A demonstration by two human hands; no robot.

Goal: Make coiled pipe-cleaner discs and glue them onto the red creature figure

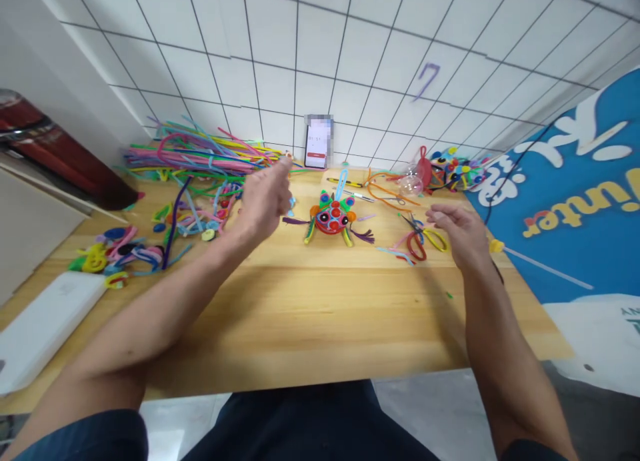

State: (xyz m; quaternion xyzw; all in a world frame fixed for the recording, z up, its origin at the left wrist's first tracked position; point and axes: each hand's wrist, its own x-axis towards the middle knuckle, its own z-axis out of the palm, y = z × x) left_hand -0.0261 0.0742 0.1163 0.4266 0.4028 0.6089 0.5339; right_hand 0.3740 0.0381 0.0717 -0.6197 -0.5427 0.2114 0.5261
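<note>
A colourful animal-like craft figure (333, 216) with a round red body, bead eyes, purple tassels and a light-blue loop on top rests on the table. To its left, my left hand (265, 198) is raised with its fingers closed; a tiny spot shows at the fingertips, too small to name. My right hand (463, 233) hovers at the right, fingers curled together, and whether they hold anything is hidden. Just left of it lie red-handled scissors (416, 246) and yellow-handled scissors (436, 240). Neither hand touches the figure.
Bundled pipe cleaners (200, 151) lie at the back left, with loose coloured pieces (123, 248) nearer. A phone (319, 141) leans on the tiled wall. Behind the figure is a yellow cutter (345, 182). A bag of pompoms (457, 171) sits back right; a white box-like object (50, 321) front left.
</note>
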